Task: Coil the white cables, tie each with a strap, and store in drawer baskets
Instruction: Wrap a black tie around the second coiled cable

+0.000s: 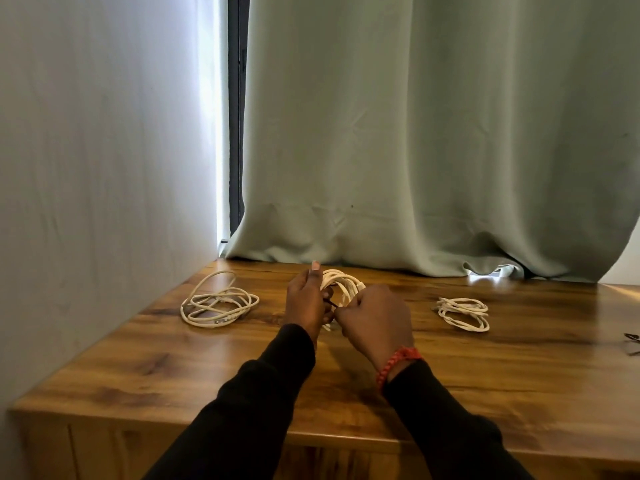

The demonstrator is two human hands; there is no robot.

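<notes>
A coiled white cable (343,282) is held upright above the middle of the wooden table (207,368). My left hand (306,303) grips the coil's left side, thumb raised. My right hand (375,317) pinches a thin dark strap (331,302) against the coil's lower part. A loose white cable (218,303) lies spread out on the table to the left. A smaller, tighter white coil (464,313) lies on the table to the right, apart from both hands. No drawer baskets are in view.
A pale green curtain (433,150) hangs down onto the table's far edge. A white wall (97,168) runs along the left side. Dark thin pieces, perhaps straps (632,342), lie at the right edge of the view. The table's front edge is near my arms.
</notes>
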